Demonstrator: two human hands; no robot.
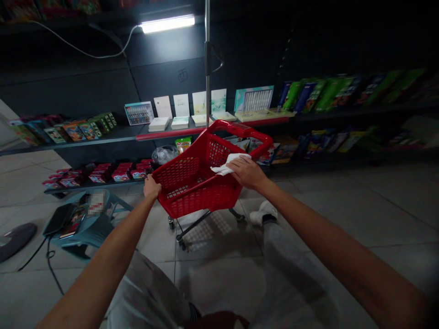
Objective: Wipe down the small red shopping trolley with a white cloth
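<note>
A small red shopping cart [202, 201] with a perforated plastic basket stands in front of me on a wheeled metal frame. My left hand [151, 186] grips the rim at the cart's left end, its fingers mostly hidden behind the edge. Under my right hand [247, 172] a white cloth [223, 170] is bunched against the near top rim, close to the handle end. The right fingers curl over the cloth, pressing it on the rim. The cart's red handle [240, 129] rises at the far right of the basket.
Behind the cart, a dark shelf [120, 135] carries books, boxes and green packs [325, 96]. A vertical metal pole [207, 68] stands behind the handle. At left, a blue-grey stool [113, 201] bears a phone-like device and cables, beside a round grey base [18, 240]. A lit tube lamp [168, 23] hangs above.
</note>
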